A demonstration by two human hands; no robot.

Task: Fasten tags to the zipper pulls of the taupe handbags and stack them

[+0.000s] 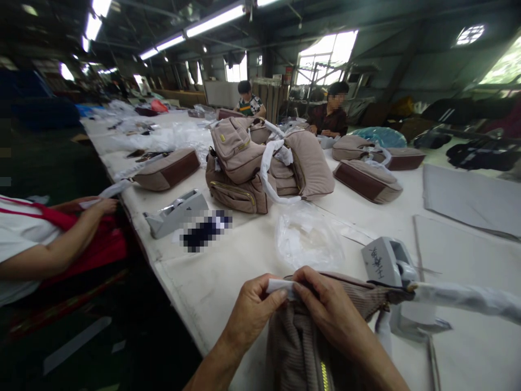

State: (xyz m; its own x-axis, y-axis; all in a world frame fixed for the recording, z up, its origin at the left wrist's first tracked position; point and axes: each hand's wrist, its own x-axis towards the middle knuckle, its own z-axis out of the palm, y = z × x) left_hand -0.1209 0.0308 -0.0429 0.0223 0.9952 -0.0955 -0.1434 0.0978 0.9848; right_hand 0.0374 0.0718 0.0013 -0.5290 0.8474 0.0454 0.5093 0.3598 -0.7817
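A brownish corduroy bag [291, 339] with a gold zipper [324, 376] lies before me at the table's front. Over its top end, my left hand [254, 301] pinches a white paper-like strip [280, 284] between thumb and fingers. The strip's other end is gripped by my right hand [325, 304], which rests against the bag. To the right runs the bag's strap [468, 297], wrapped in white material. A grey tape dispenser [376, 263] with dark handwriting stands just beyond my right hand.
Beige bags [240, 152] are piled at mid-table, with a crumpled clear plastic bag [307, 239] in front. A second tape dispenser [179, 212] stands left. More bags [368, 182] and grey sheets [472, 201] lie right. A co-worker's arm [61, 250] is beside the left table edge.
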